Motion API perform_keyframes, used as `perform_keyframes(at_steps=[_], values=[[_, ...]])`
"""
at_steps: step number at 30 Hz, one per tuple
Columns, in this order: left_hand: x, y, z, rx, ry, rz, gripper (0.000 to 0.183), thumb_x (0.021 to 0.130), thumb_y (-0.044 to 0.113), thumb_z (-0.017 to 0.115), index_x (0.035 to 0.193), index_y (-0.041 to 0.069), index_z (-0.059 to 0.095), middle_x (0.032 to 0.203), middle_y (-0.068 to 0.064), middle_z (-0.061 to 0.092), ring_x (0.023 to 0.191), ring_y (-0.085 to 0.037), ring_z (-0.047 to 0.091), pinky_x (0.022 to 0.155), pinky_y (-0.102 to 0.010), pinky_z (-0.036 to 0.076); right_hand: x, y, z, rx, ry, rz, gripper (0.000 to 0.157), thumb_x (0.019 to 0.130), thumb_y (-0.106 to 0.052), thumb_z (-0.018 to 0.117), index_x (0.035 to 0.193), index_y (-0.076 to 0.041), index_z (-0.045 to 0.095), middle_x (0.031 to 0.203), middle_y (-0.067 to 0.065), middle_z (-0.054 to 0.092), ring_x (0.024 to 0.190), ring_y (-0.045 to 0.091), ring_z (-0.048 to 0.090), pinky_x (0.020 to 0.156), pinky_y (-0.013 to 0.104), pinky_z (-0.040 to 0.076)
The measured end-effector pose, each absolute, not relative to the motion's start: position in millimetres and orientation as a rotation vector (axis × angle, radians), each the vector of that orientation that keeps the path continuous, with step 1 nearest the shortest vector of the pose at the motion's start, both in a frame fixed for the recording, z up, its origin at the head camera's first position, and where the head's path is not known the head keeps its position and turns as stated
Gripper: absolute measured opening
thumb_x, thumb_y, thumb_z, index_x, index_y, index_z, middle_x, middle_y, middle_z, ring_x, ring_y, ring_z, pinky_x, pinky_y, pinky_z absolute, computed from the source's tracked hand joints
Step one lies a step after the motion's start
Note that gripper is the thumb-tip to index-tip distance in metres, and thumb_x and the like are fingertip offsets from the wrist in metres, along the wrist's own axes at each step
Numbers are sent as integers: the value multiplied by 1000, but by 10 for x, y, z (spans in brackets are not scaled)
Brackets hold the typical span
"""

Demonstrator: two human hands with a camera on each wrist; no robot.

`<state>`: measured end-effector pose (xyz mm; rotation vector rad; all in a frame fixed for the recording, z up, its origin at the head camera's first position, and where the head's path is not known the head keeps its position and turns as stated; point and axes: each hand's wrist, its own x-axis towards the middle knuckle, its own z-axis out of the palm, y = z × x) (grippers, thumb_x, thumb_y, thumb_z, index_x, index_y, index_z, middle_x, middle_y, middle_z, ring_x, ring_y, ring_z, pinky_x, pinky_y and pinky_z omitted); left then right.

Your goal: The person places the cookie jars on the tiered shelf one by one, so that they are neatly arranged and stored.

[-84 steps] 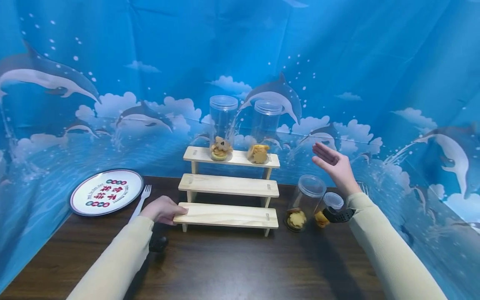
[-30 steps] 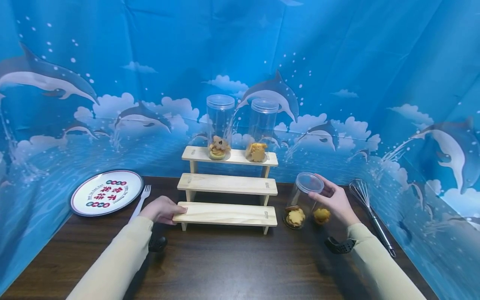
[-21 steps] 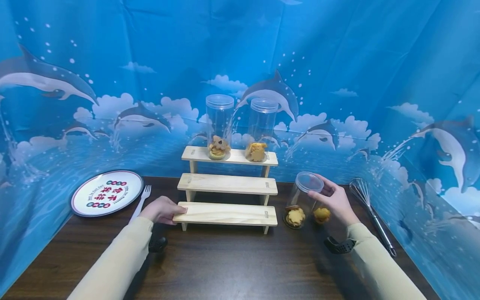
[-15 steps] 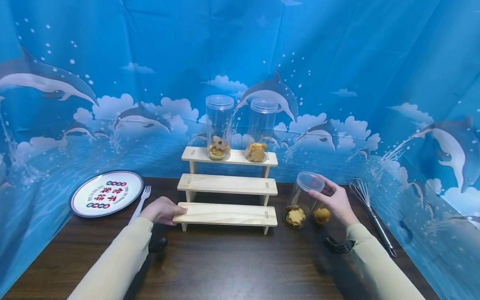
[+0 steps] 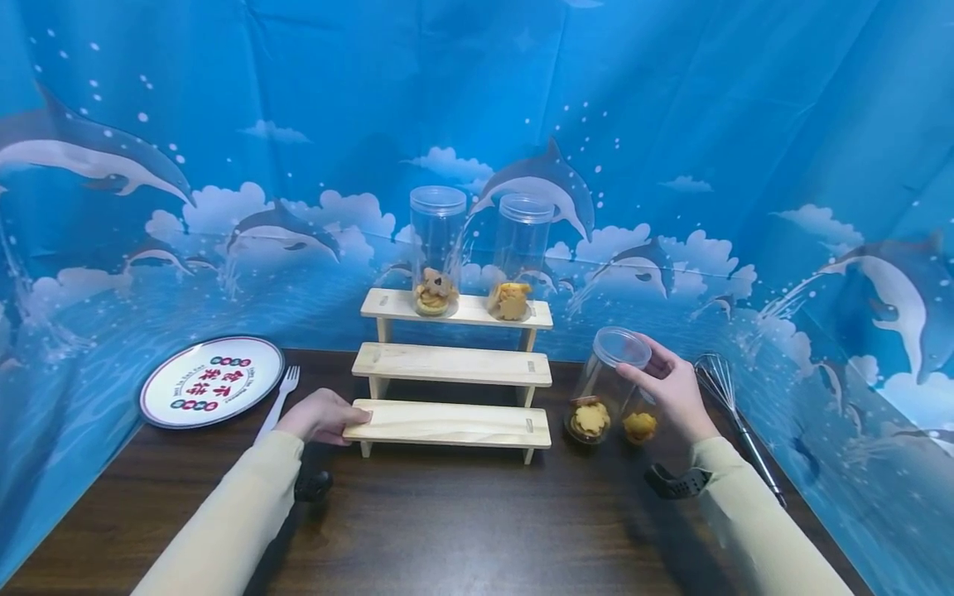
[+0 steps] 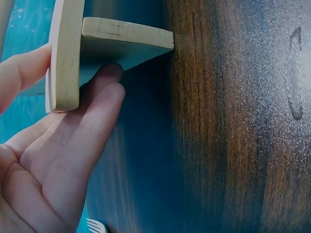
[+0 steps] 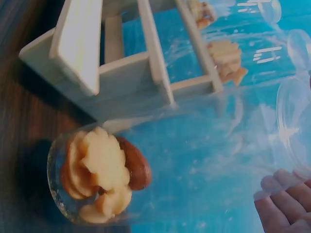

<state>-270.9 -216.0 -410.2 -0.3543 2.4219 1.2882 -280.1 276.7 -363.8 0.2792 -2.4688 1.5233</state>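
Note:
My left hand (image 5: 322, 415) pinches the left end of the lowest tier of a three-tier wooden display stand (image 5: 450, 423), thumb on top and fingers underneath. Over on the right, my right hand (image 5: 674, 389) grips a clear lidded jar (image 5: 602, 382) near its top. Cookies (image 7: 104, 170) lie at the bottom of this jar, which tilts a little, its lid leaning right. Another jar with a yellow cookie (image 5: 639, 427) stands beside it, partly hidden by the right hand. Two tall cookie jars, a left one (image 5: 438, 248) and a right one (image 5: 525, 257), stand on the top tier.
A white plate (image 5: 170, 387) with printed lettering is at the left, with a white fork (image 5: 279, 397) next to it. A whisk (image 5: 738, 422) lies by the table's right side. Blue dolphin-print cloth (image 5: 335, 99) hangs around the dark wooden table (image 5: 447, 530).
My right hand came down from the air onto the jar and gripped it. In the last half second hand and jar rose slightly. The left hand kept its hold on the stand.

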Motion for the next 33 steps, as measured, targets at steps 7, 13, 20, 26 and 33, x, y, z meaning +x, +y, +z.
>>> perform_keyframes(at_steps=[7,13,20,26,33], values=[[-2717,-2167,-4083,-350,2402,1287,39,84,22,70,101,-13,61,71,-7,59,63,-15,60,62,-27,57,-2736,2661,-3420,261,-2443,1502,63,90,-31,65,144,-11,39,136,17,52,119,21,57,86,11,46],[-2725,-2175,-4087,-335,2392,1287,40,84,22,71,101,-12,61,72,-6,59,64,-14,60,62,-27,57,-2688,2594,-3239,256,-2367,1523,59,91,-32,64,142,-13,43,135,17,53,106,-3,58,85,10,46],[-2709,-2166,-4089,-342,2412,1296,40,86,20,68,104,-14,59,71,-6,58,63,-15,59,62,-28,57,-2632,2509,-3051,295,-2309,1539,56,91,-31,63,142,-14,44,135,14,54,106,-3,57,85,10,47],[-2716,-2166,-4098,-349,2409,1289,42,86,20,69,107,-15,57,74,-8,58,65,-16,60,63,-28,57,-2614,2441,-2958,360,-2262,1565,56,91,-25,64,141,-13,45,132,8,57,106,-2,59,84,11,48],[-2701,-2162,-4082,-349,2423,1265,44,86,20,68,109,-16,56,77,-10,59,67,-17,61,65,-29,57,-2632,2301,-2882,395,-2232,1589,54,90,-25,65,140,-13,47,131,10,57,106,0,60,86,12,48]])
